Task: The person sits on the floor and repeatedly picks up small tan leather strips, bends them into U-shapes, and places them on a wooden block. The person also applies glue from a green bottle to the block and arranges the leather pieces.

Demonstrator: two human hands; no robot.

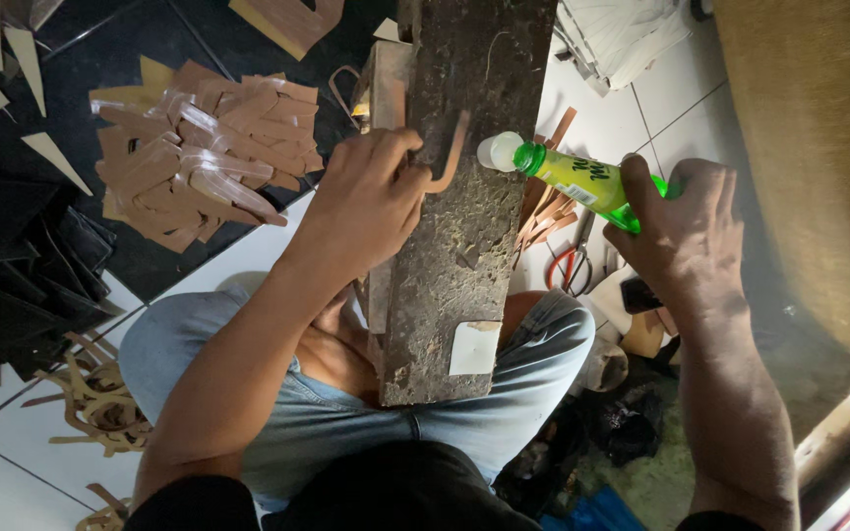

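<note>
The left hand [366, 202] is pressed down on the worktop [455, 246], its fingers closed on a curved tan strip [450, 157] that is pinned against the board's upper part. The right hand [686, 236] is wrapped around a green bottle [577, 177], which is held on its side just right of the board, its white cap pointed toward the strip and close to it.

The worktop is a long, stained plank laid across the person's lap, over grey shorts. A small pale square [474, 346] is stuck near its lower end. More tan strips [543, 211] are piled on the white tile floor just beyond the plank's right edge, under the bottle, with red-handled scissors [571, 264] beside them.

To the left, well apart, a heap of tan pieces [199, 152] is spread on a dark sheet, and black pieces [22, 285] are stacked further left. Thin tan offcuts [95, 398] are scattered on the floor beside the left knee.
</note>
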